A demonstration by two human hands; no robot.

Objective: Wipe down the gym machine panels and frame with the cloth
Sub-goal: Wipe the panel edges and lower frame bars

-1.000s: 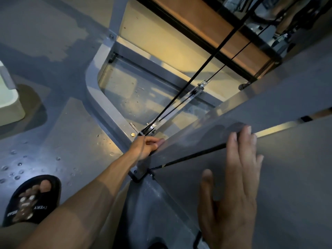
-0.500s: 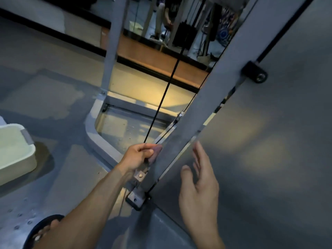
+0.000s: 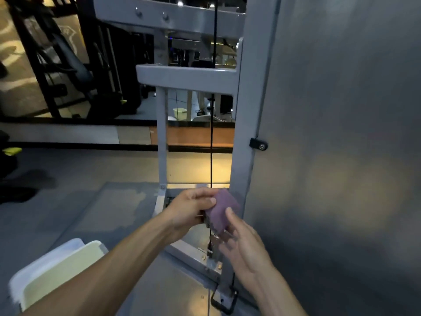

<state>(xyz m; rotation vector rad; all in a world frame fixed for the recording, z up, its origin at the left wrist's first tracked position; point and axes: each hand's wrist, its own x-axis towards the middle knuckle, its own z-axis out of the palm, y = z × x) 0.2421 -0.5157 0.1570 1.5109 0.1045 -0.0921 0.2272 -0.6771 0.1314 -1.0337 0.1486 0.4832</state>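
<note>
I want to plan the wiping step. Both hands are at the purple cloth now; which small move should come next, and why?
Probably press the purple cloth against the grey upright post just to its right and start wiping. The left hand already grips the cloth, the right hand touches it with its thumb, and it is off the frame.

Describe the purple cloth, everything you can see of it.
The cloth is dull purple, soft-looking and folded into a thick pad, a greyish edge showing at its lower left. It is held in the air in front of the grey upright frame post, beside the black cable. The left hand grips it from the left, thumb on its face; the right hand touches its lower right with the thumb tip.
</note>
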